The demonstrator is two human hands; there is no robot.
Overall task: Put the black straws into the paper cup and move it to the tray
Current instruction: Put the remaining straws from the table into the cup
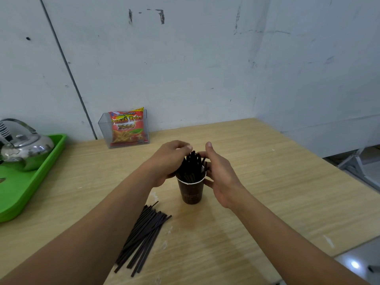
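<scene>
Several straws (192,164) in the paper cup (191,192) half-hide fingers of the right hand (221,175).

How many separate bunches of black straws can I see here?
2. One bunch stands in the paper cup, the left hand and right hand around its tops. The second bunch lies loose on the table, nearer the camera. The hands may hide more straws.

A dark brown paper cup (191,192) with a white rim is noted upright at mid-surface. A bunch of black straws (192,165) is stood in it, fanned. Further loose straws (144,235) are laid flat toward the front edge. A green tray (20,192) is set at the left edge.
</scene>
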